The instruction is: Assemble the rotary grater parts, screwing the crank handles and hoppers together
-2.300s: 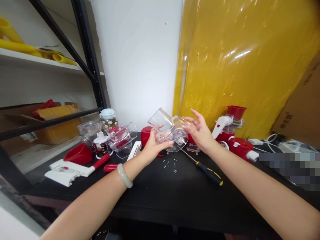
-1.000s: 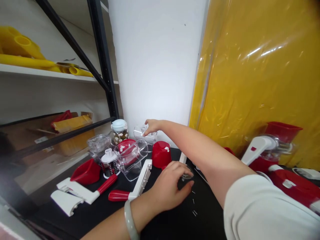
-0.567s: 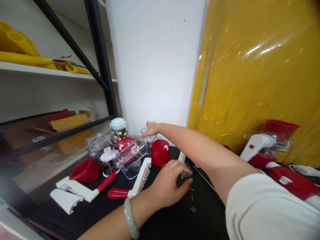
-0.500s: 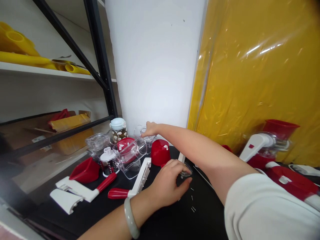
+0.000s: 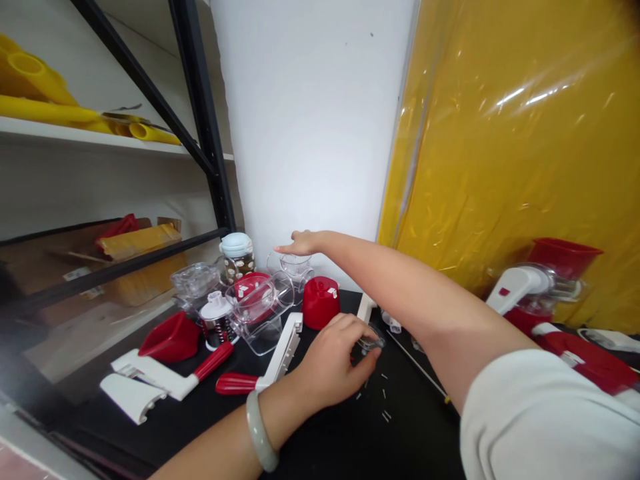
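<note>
My left hand [image 5: 340, 363], a pale bracelet on its wrist, curls its fingers and thumb around a small round clear plastic part [image 5: 372, 343] low over the black table. My right hand [image 5: 303, 243] reaches far across to the back, fingers stretched out to the left, just above a clear plastic housing [image 5: 295, 265]. Whether it touches the housing is hard to tell. Between the two hands stands a red cup-shaped base [image 5: 321, 303]. To the left of my left hand lies a white arm with a red handle [image 5: 239, 383]. Several small screws [image 5: 385, 417] are scattered right of that hand.
At left are a second red-handled white arm [image 5: 155, 373], a red hopper [image 5: 170, 337], a grater drum [image 5: 217, 320] and a lidded jar [image 5: 237, 257]. A long screwdriver [image 5: 417, 367] lies under my right arm. An assembled red-and-white grater [image 5: 533, 287] stands at right, beside yellow sheeting.
My right hand has lifted slightly off the clear plastic parts at the back, its fingers now stretched out. My left hand stays almost in place with the small clear part.
</note>
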The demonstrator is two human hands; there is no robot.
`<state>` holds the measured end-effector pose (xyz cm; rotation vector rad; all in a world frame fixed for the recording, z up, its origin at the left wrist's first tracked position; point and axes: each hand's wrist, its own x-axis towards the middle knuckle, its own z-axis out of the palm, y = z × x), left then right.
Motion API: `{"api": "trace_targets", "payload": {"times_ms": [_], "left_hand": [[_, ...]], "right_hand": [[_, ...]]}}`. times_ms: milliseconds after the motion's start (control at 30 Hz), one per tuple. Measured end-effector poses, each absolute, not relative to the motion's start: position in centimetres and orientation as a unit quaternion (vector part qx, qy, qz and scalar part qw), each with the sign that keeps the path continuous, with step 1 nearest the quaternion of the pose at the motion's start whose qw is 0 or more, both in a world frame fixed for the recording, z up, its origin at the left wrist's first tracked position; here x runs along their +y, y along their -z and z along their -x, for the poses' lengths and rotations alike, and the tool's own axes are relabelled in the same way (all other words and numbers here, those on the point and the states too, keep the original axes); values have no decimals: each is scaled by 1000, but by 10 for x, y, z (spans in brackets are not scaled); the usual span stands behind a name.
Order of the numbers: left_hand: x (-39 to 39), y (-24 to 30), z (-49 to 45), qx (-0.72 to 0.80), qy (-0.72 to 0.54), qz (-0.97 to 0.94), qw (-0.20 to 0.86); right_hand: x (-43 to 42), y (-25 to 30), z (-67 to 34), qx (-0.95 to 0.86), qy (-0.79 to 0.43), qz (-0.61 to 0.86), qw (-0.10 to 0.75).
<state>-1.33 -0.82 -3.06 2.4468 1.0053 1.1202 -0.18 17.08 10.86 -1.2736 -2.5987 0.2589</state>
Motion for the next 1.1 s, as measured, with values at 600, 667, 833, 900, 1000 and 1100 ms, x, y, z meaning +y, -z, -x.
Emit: {"api": "trace_targets", "payload": {"times_ms": [600, 667, 833, 900, 1000, 1100], "left_hand": [[25, 43, 20, 476, -383, -784, 113], [26, 45, 20, 474, -387, -784, 104], [23, 43, 19, 466, -385, -796, 39], [19, 40, 18, 463, -374, -803, 20], [12, 33, 16, 449, -357, -819, 24], [3, 26, 12, 434, -327, -838, 57]], "right_hand": [[128, -7, -151, -855, 71, 483, -173], [126, -9, -152, -859, 78, 480, -157], [105, -35, -168, -884, 110, 452, -51], [85, -47, -174, -887, 131, 443, -9], [44, -59, -178, -885, 162, 433, 51], [2, -60, -184, -871, 195, 429, 134]]}}
